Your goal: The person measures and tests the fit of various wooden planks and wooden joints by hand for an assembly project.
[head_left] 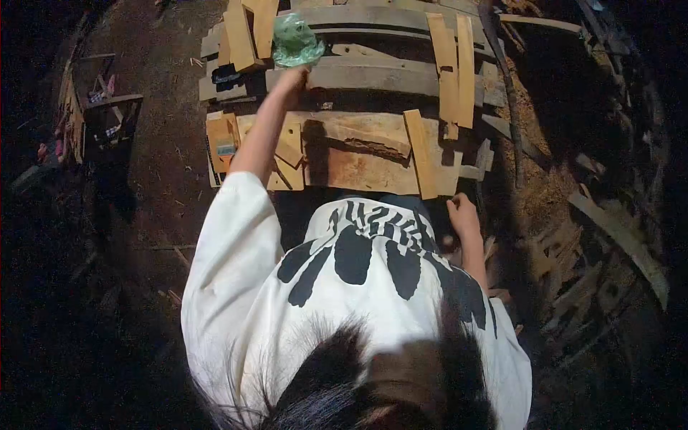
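My left hand (292,80) stretches forward over the wooden bench, its fingers closed at the lower edge of a crumpled, see-through green plastic bag (297,43). Upright wooden blocks (244,32) stand just left of the bag, with a small black item (226,75) below them. My right hand (464,213) hangs low by the near right corner of the bench, fingers loosely bent and apart, with nothing visible in it. Closest to it is a pale wooden strip (419,154) lying across a rough board (358,168).
Two more wooden strips (451,72) cross the slatted bench (365,75) at the right. Small wood pieces (290,147) and an orange-and-blue item (225,149) lie at its near left. Scrap wood (620,240) and shavings cover the floor on the right. A low wooden frame (111,104) stands far left.
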A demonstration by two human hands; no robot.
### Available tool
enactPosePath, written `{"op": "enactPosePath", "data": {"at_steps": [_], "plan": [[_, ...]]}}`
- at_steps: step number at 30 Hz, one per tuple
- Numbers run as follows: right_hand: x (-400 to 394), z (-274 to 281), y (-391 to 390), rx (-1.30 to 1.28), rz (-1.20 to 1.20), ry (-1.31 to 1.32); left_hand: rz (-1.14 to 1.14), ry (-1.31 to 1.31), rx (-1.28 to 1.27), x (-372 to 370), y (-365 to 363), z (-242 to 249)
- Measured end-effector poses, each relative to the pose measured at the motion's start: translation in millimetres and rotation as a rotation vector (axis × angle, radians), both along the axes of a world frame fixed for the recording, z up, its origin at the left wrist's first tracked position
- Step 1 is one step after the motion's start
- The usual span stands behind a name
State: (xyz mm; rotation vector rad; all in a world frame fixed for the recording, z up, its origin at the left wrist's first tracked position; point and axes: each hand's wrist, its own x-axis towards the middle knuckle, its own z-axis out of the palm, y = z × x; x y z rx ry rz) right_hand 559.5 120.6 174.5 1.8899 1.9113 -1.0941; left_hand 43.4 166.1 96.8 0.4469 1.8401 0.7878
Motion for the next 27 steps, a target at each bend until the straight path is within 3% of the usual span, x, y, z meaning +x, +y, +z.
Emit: {"op": "enactPosePath", "data": {"at_steps": [1,3,7,9,12,14,16,17,19,20,21,22,23,24,27], "plan": [[7,-5,1,-0.01,-0.01,-0.011,-0.233,0.283,0.027,-17,14,7],[22,-16,0,-0.019,-0.02,-0.022,0.458,-0.241,0.081,-53,45,-26],[41,-42,-7,-0.042,-0.073,-0.024,0.485,-0.224,0.116,-97,76,-58],[45,-51,-15,-0.051,-0.103,-0.021,0.389,-0.224,0.004,-123,79,-71],[41,-51,-23,-0.091,-0.1,-0.085,0.273,-0.129,-0.139,-118,77,-45],[48,-66,-30,-0.098,-0.125,-0.05,0.366,-0.074,-0.08,-97,74,-16],[60,-82,-38,-0.105,-0.149,-0.017,0.317,-0.16,0.011,-127,57,-69],[64,-87,-41,-0.096,-0.137,-0.013,0.267,-0.248,0.101,-122,52,-58],[67,-91,-44,-0.086,-0.123,-0.003,0.546,-0.041,0.115,-72,23,-29],[64,-86,-43,-0.083,-0.129,-0.018,-0.21,0.403,0.228,-131,-11,-133],[63,-84,-42,-0.078,-0.135,-0.034,0.003,0.384,0.062,-87,-23,-84],[61,-83,-41,-0.075,-0.135,-0.033,0.07,0.363,-0.018,-50,-48,-56],[58,-84,-40,-0.031,-0.164,-0.021,0.078,0.505,-0.023,-10,-63,-17],[53,-83,-38,0.014,-0.192,-0.009,0.016,0.639,0.156,-6,-92,-55],[32,-84,-25,0.113,-0.194,0.103,-0.098,0.497,0.134,31,-131,-48]]}}
